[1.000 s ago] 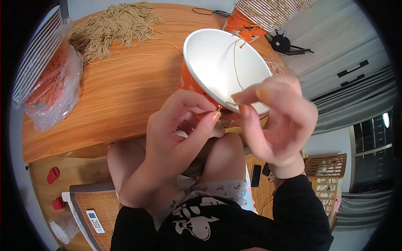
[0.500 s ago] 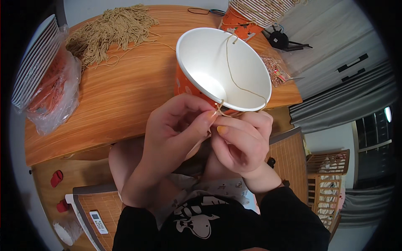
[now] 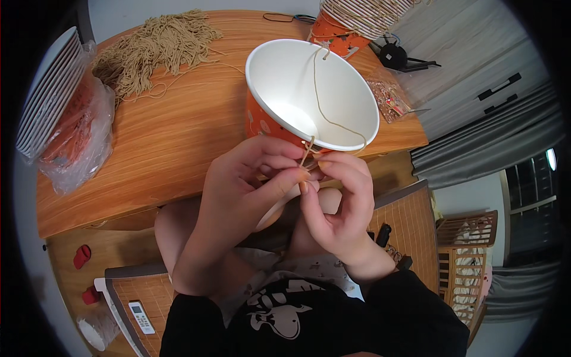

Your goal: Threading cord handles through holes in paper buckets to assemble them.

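Observation:
A large paper bucket [image 3: 270, 113], orange outside and white inside, leans toward me at the table's front edge. Through a hole in its far rim runs a thin tan cord [image 3: 317, 89], which hangs across the open mouth to the near rim. There the cord is looped through the near side of the rim. My left hand [image 3: 247, 178] pinches this looped part between thumb and fingertips just below the rim. Close against it, my right hand [image 3: 342, 199] has its fingers curled at the same cord; its exact hold is partly hidden.
A heap of tan cord [image 3: 160, 53] lies at the back left of the wooden table [image 3: 172, 131]. Left of it stand stacked paper buckets [image 3: 65, 113] in clear plastic. More corded buckets [image 3: 342, 35] stand at the back, a bag of small reddish pieces [image 3: 389, 101] at the right.
The bucket has shifted slightly left. My right hand has turned and opened its curl a little, its thumb now coming up near my left thumb. The left hand keeps its pinch on the cord.

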Tool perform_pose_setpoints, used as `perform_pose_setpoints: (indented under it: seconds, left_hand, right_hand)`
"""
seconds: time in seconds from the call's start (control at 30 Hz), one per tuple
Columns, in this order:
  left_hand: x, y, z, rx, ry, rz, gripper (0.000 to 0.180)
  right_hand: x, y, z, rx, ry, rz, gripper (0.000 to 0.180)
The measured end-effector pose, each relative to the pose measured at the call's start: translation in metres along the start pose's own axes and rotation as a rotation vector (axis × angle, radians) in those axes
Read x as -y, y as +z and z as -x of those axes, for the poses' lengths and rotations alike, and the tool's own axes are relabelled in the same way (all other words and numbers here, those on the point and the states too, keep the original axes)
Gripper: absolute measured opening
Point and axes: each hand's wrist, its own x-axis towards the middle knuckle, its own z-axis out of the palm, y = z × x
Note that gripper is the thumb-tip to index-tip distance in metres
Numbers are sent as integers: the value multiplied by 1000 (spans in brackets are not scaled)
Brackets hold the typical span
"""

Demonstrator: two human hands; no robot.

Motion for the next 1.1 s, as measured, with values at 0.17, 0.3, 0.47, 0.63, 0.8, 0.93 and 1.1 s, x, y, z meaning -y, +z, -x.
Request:
perform_pose_setpoints:
  seconds: [0.17,0.3,0.47,0.63,0.8,0.93,1.1]
  left_hand:
    - [-2,-1,1,1,-20,-89,17]
    - [-4,0,1,-6,-45,-134,13]
    - [2,-4,-1,-45,79,-269,14]
    - [3,-6,-1,-28,67,-206,13]
    - [4,-5,-2,-17,65,-187,13]
    - [6,-9,-2,-32,90,-198,14]
    - [9,-6,-6,-117,160,-213,13]
  right_hand:
    - [-2,-5,-1,-2,-79,83,44]
    - [-2,-5,-4,3,-116,158,44]
    - [-4,-1,-2,76,-27,148,44]
    - [3,-2,-7,160,105,165,41]
    - [4,-2,-8,215,179,190,33]
    - [5,0,-7,253,206,161,19]
    - [-4,-1,-4,279,134,196,8]
